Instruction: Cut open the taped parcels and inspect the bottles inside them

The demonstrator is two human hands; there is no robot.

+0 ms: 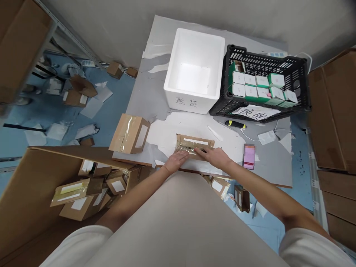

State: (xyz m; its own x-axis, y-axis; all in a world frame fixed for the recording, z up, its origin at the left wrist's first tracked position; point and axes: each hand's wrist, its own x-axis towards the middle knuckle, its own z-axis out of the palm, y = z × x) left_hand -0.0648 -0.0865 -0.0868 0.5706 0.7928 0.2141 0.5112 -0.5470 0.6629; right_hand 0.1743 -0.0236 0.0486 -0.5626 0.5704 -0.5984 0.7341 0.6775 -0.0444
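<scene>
Foam box (pixel 200 103), black crate (pixel 264 59) beyond small carton (pixel 196 144); left hand (pixel 177 161), right hand (pixel 217 156) on carton, grip unclear.

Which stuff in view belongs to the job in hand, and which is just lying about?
In use:
left hand
right hand
small taped box, touched by both

Apparently just lying about:
white foam box
black crate
green-white cartons in it
yellow-black tool
phone
larger taped box

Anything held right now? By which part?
Small taped box: left grip at its left end, right grip over its right part. Whether it's clasped or just touched can't be told.
</scene>
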